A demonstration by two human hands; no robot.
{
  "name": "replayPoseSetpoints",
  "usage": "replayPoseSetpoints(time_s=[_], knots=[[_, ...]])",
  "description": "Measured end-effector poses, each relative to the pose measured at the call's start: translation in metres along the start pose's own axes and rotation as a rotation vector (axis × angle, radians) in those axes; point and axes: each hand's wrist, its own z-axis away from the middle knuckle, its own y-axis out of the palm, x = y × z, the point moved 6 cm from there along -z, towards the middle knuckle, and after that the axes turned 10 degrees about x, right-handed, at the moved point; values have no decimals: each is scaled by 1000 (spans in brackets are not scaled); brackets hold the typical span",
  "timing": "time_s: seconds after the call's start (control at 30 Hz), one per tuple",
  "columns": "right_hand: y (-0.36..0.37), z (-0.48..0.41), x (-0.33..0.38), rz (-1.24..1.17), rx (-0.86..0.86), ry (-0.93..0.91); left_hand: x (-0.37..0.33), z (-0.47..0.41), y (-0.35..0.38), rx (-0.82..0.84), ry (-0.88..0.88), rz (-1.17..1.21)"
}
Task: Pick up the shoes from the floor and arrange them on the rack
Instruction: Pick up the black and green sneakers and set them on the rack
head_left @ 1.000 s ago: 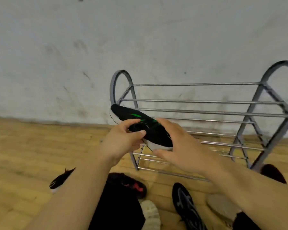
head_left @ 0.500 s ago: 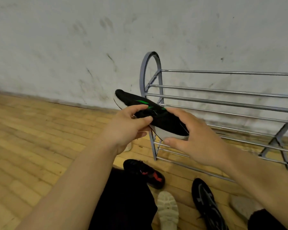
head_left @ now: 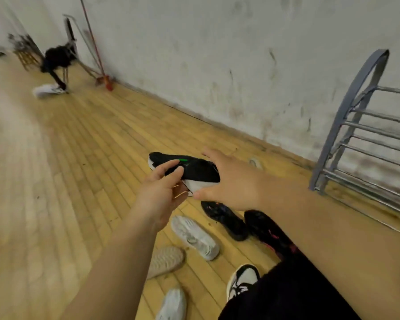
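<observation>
The black sneaker (head_left: 194, 172), with a dark upper, a small green mark on its side and a white sole, is hanging in the air above the wooden floor (head_left: 79, 158), roughly level, its toe pointing left and away. The left hand (head_left: 162, 195) is pinching its near side between thumb and fingertips. The right hand (head_left: 231, 181) is clasping the heel end, thumb under the white sole and fingers reaching over the top.

The step in hand looks like the carry: the sneaker is lifted but not yet placed. The shoe rack (head_left: 342, 109) is standing well apart to the right, against the wall, so the next move is likely calling for a swing rightward. The sole would then need setting flat across two rails so that the sneaker is not tipping between them.

Below the hands, more shoes are waiting on the floor: a black shoe (head_left: 226, 220), a black shoe with pink marks (head_left: 266, 229), a white sneaker (head_left: 194, 236), a beige shoe (head_left: 166, 259) lying sole up, and a black-and-white sneaker (head_left: 243, 280). Most of the task appears to be remaining.
</observation>
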Motion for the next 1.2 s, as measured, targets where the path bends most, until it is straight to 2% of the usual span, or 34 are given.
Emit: replayPoseSetpoints(time_s=[0.13, 0.23, 0.3, 0.43, 0.57, 0.67, 0.9, 1.03, 1.2], knots=[[55, -27, -26, -1, 61, 72, 66, -13, -16, -47, -137, 16], [48, -34, -43, -1, 20, 159, 92, -28, -2, -57, -189, 166], [42, -39, -63, -65, 80, 266, 95, -47, 14, 1, -186, 128], [10, -67, -89, -41, 137, 351, 94, -90, 32, 123, -114, -113], [-12, -89, -136, 24, 139, 408, 112, -148, 7, 116, -58, -543], [18, -106, -192, -1, 136, 448, 151, -212, -29, 90, -122, -830], [97, -159, -285, -120, 124, 516, 232, -355, -69, 223, -154, -1574], [125, -169, -309, -184, 102, 520, 279, -393, -72, 385, -330, -1657], [142, -170, -316, -242, 91, 571, 306, -388, -65, 356, -355, -1764]])
